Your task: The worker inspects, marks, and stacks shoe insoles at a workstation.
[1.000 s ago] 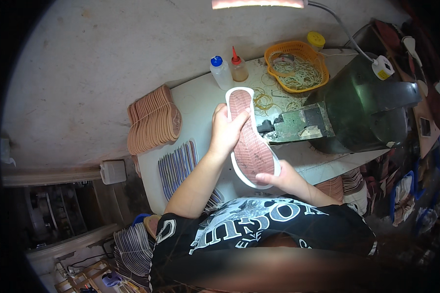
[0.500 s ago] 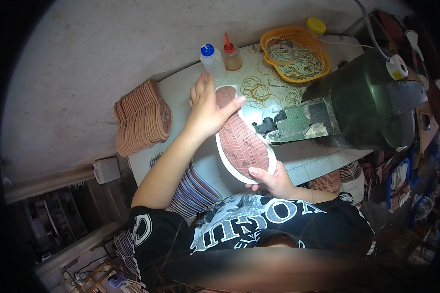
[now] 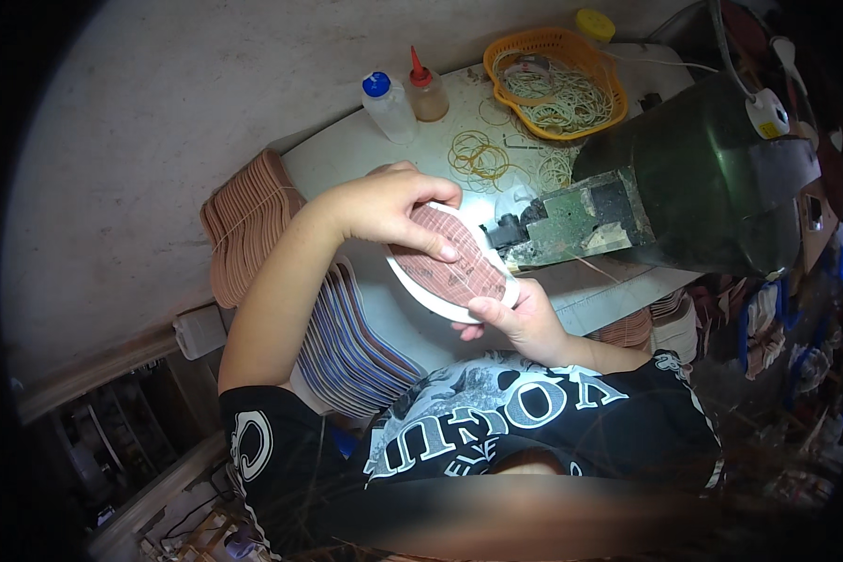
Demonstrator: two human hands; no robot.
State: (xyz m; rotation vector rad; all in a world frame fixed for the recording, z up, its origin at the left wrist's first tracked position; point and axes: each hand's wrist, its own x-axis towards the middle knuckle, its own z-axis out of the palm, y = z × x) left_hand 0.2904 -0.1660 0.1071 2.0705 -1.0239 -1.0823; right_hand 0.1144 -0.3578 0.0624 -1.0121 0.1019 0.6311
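Observation:
I hold a shoe insole (image 3: 428, 276), reddish-brown with pale lines, dark markings and a white rim, between both hands. My left hand (image 3: 393, 208) reaches over it from the left, its thumb pressed on the top face and its fingers wrapped over the far edge. Its heel end is mostly covered by this hand. At the near right end, my right hand (image 3: 526, 325) pinches the rim, thumb above and fingers below. The insole's far right edge lies close beside the dark tip of a green machine (image 3: 581, 223); whether they touch I cannot tell.
Beyond stand a blue-capped bottle (image 3: 390, 112), a red-nozzled bottle (image 3: 428, 98) and an orange basket (image 3: 554, 114) of rubber bands. Loose bands (image 3: 479, 159) lie on the table (image 3: 347, 140). Tied brown insoles (image 3: 248, 220) are at left, striped blue-and-white ones (image 3: 347, 342) nearer me.
My left hand has slid toward the middle of the insole, its fingers now curled over the far edge. The right hand still grips the near end. The whole view has shifted slightly.

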